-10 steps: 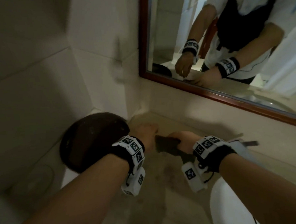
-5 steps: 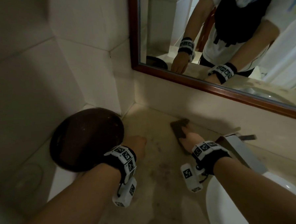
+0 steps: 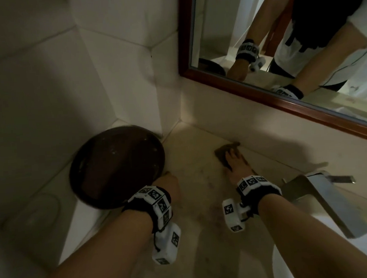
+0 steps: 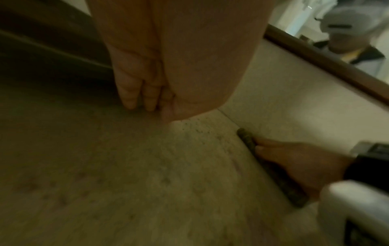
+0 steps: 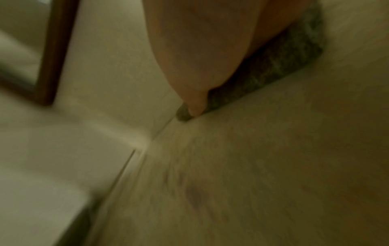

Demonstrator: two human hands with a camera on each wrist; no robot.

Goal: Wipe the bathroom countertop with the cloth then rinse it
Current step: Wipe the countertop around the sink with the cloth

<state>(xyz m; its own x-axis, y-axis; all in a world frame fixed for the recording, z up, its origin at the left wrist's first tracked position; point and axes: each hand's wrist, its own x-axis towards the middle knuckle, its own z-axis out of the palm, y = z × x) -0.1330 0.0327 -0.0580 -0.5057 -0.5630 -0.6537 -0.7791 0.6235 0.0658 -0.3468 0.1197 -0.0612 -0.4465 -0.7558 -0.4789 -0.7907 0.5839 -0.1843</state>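
- Cloth [image 3: 221, 152], dark and flattened, lies on the beige countertop [image 3: 191, 151] in the head view, against the foot of the back wall under the mirror [image 3: 280, 48]. The right hand [image 3: 232, 164] lies flat on top of it with fingers stretched forward, forearm reaching in from the lower right. The left hand [image 3: 170, 186] rests on the countertop as a loose fist, just beside the dark round bowl [image 3: 116, 165] in the corner. A metal faucet [image 3: 321, 195] stands to the right of the right wrist.
- From the left wrist camera, the left hand [image 4: 168, 66] points down with its fingers [image 4: 128, 93] curled in, tips meeting the countertop [image 4: 126, 183] and holding nothing. Further right, the right hand [image 4: 294, 159] presses the cloth [image 4: 248, 139] along the wall joint with straight fingers.
- From the right wrist camera, which is blurred, the right hand [image 5: 200, 50] is spread flat over the cloth [image 5: 284, 63], one fingertip reaching its far end near the wall; the countertop [image 5: 252, 166] fills the rest.
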